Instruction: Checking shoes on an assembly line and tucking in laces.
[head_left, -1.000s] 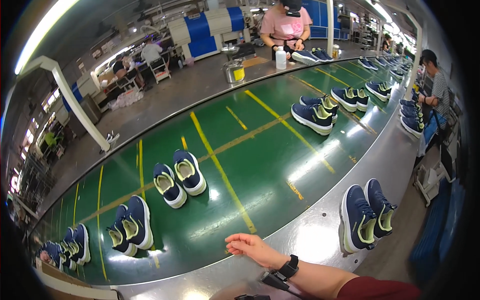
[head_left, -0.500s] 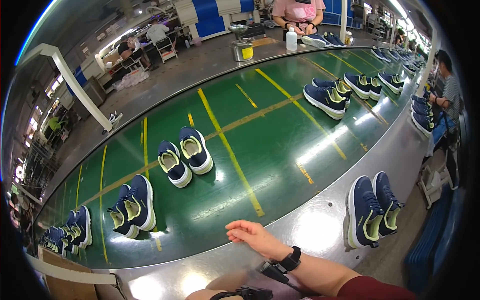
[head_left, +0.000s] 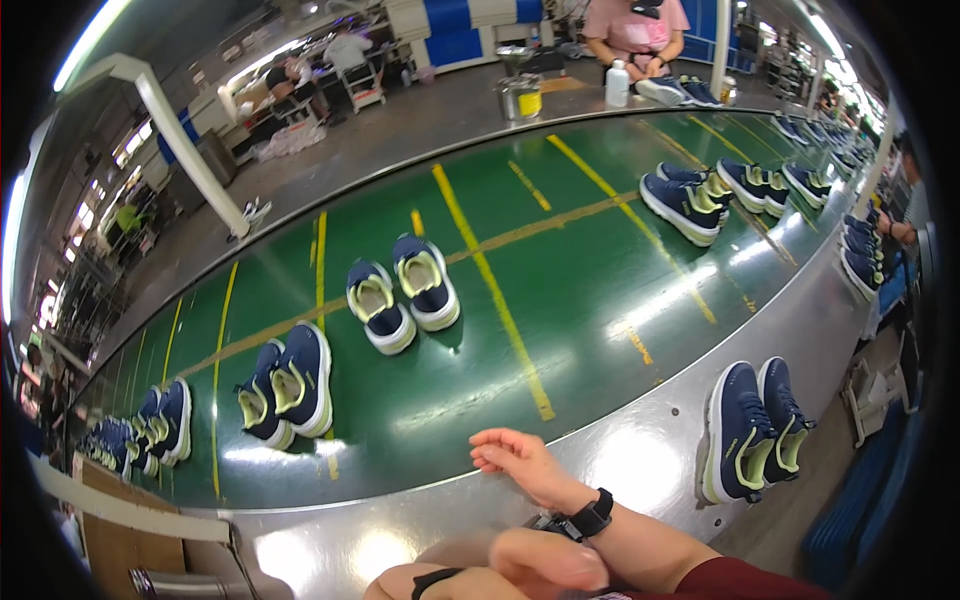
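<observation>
My right hand (head_left: 525,468), with a black watch-like band (head_left: 590,515) on its wrist, hovers over the near edge of the green conveyor belt (head_left: 420,430). It holds nothing; its fingers stretch out, slightly bent. Below it, my left hand (head_left: 545,560) is smeared by motion, so its fingers cannot be read. Nearest on the belt are two navy sneakers with pale green lining, one (head_left: 380,308) left of the other (head_left: 426,283). Another navy pair (head_left: 288,385) lies farther left. Right of my hands, a similar pair (head_left: 750,430) rests on the metal ledge (head_left: 625,470).
More sneakers (head_left: 685,205) lie along the belt to the right, and several (head_left: 150,425) at far left. Across the belt a person in pink (head_left: 640,35) handles shoes beside a white bottle (head_left: 617,85) and a metal pot (head_left: 520,100). A white post (head_left: 190,150) stands at left.
The view has turned a little, shifting the scene rightward. My left hand has come into sight beneath my right wrist. My right hand stays over the belt edge, its fingers a little more bent.
</observation>
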